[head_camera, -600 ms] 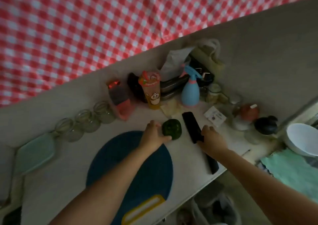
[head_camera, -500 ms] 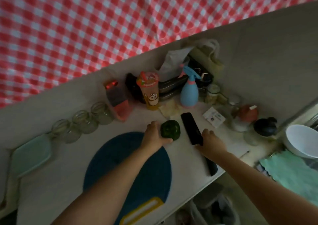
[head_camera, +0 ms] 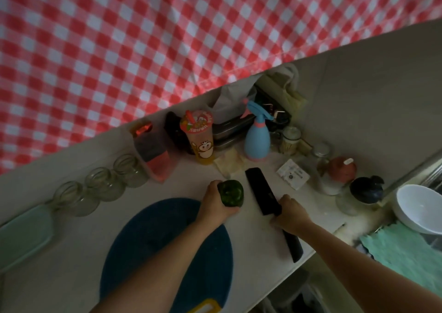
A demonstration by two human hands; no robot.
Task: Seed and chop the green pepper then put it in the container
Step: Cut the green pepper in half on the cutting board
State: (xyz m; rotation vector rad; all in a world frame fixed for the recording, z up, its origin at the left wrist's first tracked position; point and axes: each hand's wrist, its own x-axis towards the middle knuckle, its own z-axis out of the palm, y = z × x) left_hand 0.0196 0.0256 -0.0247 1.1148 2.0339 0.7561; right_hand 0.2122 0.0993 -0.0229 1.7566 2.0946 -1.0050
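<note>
left hand point(head_camera: 214, 207) wrapped around whole green pepper point(head_camera: 231, 193) on the white counter point(head_camera: 258, 241) just past the blue cutting board point(head_camera: 153, 241), right hand point(head_camera: 290, 214) curled over black knife point(head_camera: 263, 190) lying flat beside it, pale green container point(head_camera: 21, 236) far left

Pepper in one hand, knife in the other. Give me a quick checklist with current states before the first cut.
1. Left hand grip on the green pepper: ok, fingers curl round it.
2. Right hand on the knife: ok, it wraps the handle, blade pointing away from the person.
3. Knife lifted off the counter: cannot tell.
4. Pepper over the blue cutting board: not ok, it sits just past the board's far edge.
5. Pepper seeded: not ok, it is whole.
6. Pale green container open and ready: cannot tell; it sits at the counter's far left.
</note>
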